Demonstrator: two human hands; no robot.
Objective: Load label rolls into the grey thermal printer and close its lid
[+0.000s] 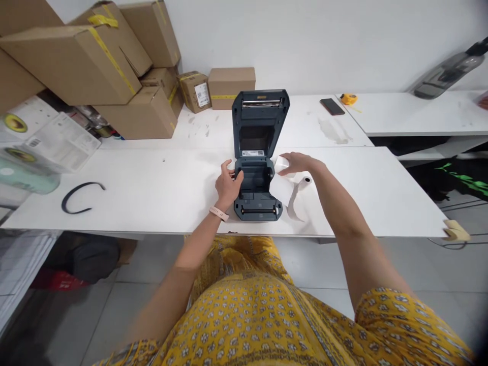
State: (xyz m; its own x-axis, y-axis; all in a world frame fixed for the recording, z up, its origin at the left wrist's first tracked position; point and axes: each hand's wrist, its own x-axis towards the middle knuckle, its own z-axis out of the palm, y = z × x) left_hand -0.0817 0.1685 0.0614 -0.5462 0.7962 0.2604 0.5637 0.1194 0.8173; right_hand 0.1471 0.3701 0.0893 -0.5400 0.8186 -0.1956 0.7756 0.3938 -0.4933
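Observation:
A dark label printer [254, 179] stands on the white table with its lid [260, 124] raised, and its inner bay shows no roll. My left hand [227, 185] grips the printer's left side, thumb over the edge and index finger raised. To the right of the printer, my right hand [299, 162] is closed around a white paper roll [281, 164]. Its far fingers are partly hidden. A second, smaller white roll [305, 182] with a dark core lies just below that hand, and a loose curled strip of paper [295, 206] trails from beside it.
Cardboard boxes [141, 114] are stacked at the back left. A black headband [65, 201] lies on the left of the table. Toward the back right are a phone [332, 107], a yellow tape measure [348, 98] and a pump bottle [446, 76]. The table's front edge [152, 232] runs close to my body.

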